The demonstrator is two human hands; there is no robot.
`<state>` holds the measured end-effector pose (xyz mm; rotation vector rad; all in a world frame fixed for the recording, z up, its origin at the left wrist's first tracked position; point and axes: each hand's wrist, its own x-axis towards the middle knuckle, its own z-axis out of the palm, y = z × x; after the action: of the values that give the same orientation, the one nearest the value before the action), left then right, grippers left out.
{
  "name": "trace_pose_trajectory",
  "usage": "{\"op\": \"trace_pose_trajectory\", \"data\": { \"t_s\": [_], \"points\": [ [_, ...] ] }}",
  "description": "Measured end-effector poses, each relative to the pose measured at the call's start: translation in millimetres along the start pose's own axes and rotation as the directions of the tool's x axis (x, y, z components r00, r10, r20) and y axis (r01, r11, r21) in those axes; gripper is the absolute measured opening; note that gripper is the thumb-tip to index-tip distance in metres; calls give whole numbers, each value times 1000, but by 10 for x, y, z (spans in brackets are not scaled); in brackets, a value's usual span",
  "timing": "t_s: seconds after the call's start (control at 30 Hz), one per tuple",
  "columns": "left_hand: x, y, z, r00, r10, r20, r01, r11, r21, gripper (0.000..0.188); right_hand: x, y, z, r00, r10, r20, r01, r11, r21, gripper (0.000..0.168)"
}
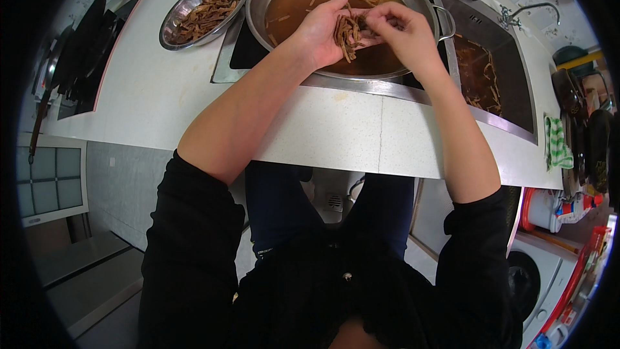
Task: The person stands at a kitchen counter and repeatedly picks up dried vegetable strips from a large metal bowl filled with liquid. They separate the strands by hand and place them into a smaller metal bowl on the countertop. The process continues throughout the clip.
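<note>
My left hand (319,29) is palm up, cupping a bunch of wet brown strips (346,34), which look like dried plant or vegetable pieces. Some strip ends hang over the edge of the palm. From the right, my right hand (404,31) pinches at the bunch with thumb and fingers; its fingertips partly hide what they grip. Both hands are above a wide two-handled steel pan (256,12) filled with brown liquid (290,2), where a few loose strips float. Left of the pan, a steel bowl (169,34) holds a heap of similar brown strips (208,14).
The pan stands on a black cooktop (247,51) set in the white counter (329,126). At right, a sink (513,82) contains brown water and strips, with a faucet (508,17) behind. A green checked cloth (558,143) and dark pots (571,92) lie farther right; a dark pan (53,65) is at left.
</note>
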<state>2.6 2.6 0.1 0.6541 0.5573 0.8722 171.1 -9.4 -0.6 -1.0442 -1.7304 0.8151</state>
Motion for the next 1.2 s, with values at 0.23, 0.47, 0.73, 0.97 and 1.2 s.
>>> {"op": "trace_pose_trajectory", "data": {
  "t_s": [0.23, 0.47, 0.73, 0.97, 1.2],
  "points": [
    [-1, -25, -47, 999, -8, -51, 13, 994, 112, 29, 25, -53, -173, 949, 309, 52, -292, 811, 506, 14],
    [-21, -7, -20, 998, -10, 57, -1, 981, 196, 16, 18, -26, -162, 941, 320, 113, -327, 764, 556, 14],
    [-4, -15, -18, 998, 34, 43, -43, 977, 211, 10, 13, -56, -154, 941, 314, 124, -326, 751, 575, 13],
    [-41, -6, -23, 1000, -1, 20, -2, 993, 121, 30, 71, -8, -331, 981, 190, -40, -148, 863, 483, 12],
    [-92, 31, 96, 1000, -12, -7, 12, 994, -113, 53, 40, 255, -1157, 876, -233, -422, -238, 554, -798, 26]
  ]
}}
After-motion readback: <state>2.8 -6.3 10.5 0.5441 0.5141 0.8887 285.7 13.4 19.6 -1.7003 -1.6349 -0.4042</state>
